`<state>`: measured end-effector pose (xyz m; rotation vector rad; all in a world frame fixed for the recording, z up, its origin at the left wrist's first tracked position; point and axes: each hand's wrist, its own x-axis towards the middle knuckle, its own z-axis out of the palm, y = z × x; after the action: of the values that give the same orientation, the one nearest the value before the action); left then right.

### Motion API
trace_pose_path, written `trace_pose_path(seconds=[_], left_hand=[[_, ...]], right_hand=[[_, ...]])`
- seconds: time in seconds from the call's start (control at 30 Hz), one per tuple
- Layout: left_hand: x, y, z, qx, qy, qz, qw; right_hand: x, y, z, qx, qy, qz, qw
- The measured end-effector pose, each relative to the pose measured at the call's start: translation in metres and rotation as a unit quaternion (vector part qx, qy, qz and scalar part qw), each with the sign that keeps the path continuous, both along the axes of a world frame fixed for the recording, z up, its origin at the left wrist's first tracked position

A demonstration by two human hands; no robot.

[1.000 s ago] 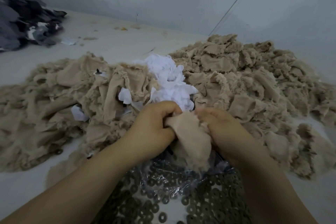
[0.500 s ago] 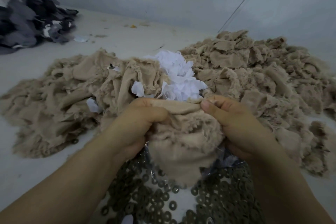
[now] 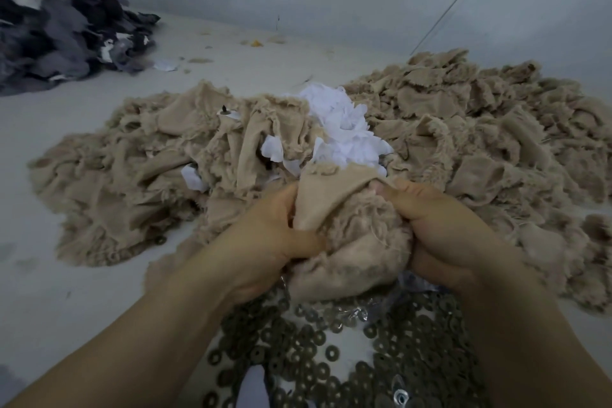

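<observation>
A beige furry fabric piece (image 3: 357, 242) is held up between both hands, its smooth backing folded over at the top and its fluffy side bulging below. My left hand (image 3: 268, 238) grips its left edge, thumb curled over the fur. My right hand (image 3: 437, 225) grips its right top corner with curled fingers. Behind it lies a small heap of white paper scraps (image 3: 344, 129).
Beige fabric pieces lie in a left pile (image 3: 139, 175) and a right pile (image 3: 490, 142) on the pale surface (image 3: 49, 291). Several dark metal ring washers (image 3: 331, 354) on clear plastic lie below my hands. A dark grey fabric heap (image 3: 56, 20) sits far left.
The beige piece has been spread wider between my hands and turned, so its folded backing edge points up. The view has shifted slightly.
</observation>
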<state>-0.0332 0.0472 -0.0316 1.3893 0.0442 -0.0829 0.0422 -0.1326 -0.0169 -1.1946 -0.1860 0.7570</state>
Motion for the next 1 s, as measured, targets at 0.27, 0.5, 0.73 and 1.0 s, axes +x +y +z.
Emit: trace_pose_path(seconds=[0.27, 0.5, 0.73, 1.0], left_hand=[[0.007, 0.000, 0.000, 0.073, -0.041, 0.027, 0.996], [0.011, 0.000, -0.006, 0.013, -0.014, 0.076, 0.997], [0.020, -0.012, 0.009, 0.154, -0.064, 0.054, 0.985], [0.029, -0.012, -0.003, 0.302, -0.126, 0.208, 0.922]], right_hand=[[-0.006, -0.002, 0.007, 0.056, 0.073, -0.083, 0.992], [0.006, -0.012, 0.008, 0.066, 0.074, -0.167, 0.981], [-0.004, 0.000, -0.001, 0.075, 0.091, -0.089, 0.989], [-0.007, 0.000, -0.006, 0.021, 0.015, -0.091, 0.995]])
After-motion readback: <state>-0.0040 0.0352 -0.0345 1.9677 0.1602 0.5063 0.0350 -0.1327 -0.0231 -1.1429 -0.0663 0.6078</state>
